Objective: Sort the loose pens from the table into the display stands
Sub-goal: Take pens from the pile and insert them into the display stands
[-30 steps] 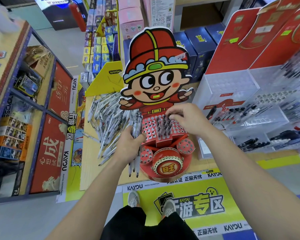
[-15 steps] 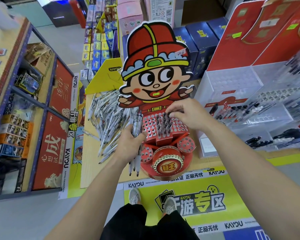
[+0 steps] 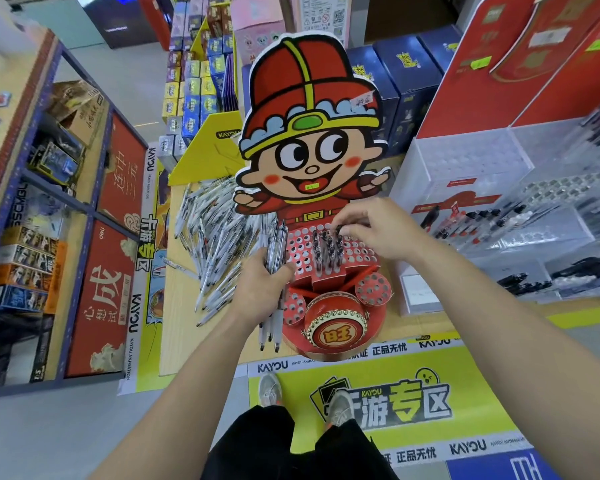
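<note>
Several pens fill the left hand (image 3: 260, 289) at the centre of the head view: a bundle of white-barrelled plastic pens (image 3: 275, 242). Its grip is curled tight round them, and their tips hang out below the fist. Just to the right, the right hand (image 3: 378, 230) hovers palm-down over the red cardboard cartoon-figure display stand (image 3: 359, 254). Its grip appears to pinch the top of a single dark-topped pen (image 3: 338, 230) at the back rows of holes, touching the cluster of seated dark-topped pens (image 3: 326, 252).

The step in hand looks like seating that pen. The next move likely calls for a straight downward push until it stands, then drawing another pen from the bundle for a free hole alongside. Most holes are bare, and a heap of loose white pens (image 3: 215, 244) lies left of centre on the pale wooden bench (image 3: 177, 327), so the sort seems early. Both forearms reach up from the lower edge, and the right wrist is bent downward.
</note>
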`<state>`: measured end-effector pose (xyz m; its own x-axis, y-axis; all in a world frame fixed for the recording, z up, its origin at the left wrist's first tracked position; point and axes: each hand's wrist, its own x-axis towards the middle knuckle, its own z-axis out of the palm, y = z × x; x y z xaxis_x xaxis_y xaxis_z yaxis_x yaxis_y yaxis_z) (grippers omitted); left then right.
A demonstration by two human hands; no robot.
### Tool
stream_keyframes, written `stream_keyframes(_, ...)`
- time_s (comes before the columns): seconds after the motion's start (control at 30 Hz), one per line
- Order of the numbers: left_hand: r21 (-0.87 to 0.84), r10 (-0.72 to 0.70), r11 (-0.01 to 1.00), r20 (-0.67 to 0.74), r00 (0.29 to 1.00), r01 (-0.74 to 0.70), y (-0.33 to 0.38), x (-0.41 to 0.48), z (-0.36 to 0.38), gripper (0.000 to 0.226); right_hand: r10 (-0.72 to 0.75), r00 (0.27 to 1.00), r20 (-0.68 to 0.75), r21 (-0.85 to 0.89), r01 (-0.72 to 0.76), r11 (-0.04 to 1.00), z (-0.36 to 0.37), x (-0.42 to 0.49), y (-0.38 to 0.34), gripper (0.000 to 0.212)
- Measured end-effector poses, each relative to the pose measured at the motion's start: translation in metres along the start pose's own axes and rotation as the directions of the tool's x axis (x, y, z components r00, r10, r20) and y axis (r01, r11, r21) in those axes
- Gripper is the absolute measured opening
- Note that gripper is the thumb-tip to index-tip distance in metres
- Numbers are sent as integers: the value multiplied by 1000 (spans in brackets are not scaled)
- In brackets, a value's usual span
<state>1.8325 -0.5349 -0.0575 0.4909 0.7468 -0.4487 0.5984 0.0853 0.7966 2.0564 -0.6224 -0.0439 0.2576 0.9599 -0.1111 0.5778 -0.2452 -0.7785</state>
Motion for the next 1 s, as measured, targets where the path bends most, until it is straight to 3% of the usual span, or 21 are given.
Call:
stream_keyframes(0.2, -7, -3, 1000, 16, 1000, 3, -2, 3, 1, 52, 9, 1000, 15, 23, -10, 1000, 0, 1, 1, 25)
stream_keyframes(0.33, -13, 4, 1000, 14, 1000, -3, -3, -1, -1, 52, 6, 1000, 24, 22, -7, 1000, -1, -2, -2, 24)
stream_keyframes(0.63, -19, 64, 998, -4, 998, -64, 0, -9, -6, 27, 22, 997, -71, 64, -18, 998, 18, -3, -21, 10)
stream_keyframes(0.9, -32, 55, 998, 2, 999, -55, -7, -12, -8, 28, 141, 960, -242, 4, -144, 990, 32, -1, -33, 6)
stream_keyframes(1.0, -38, 69, 997, 0, 998, -69, -6, -15, -9, 26, 156, 958, -240, -27, -167, 986, 35, -1, -36, 10)
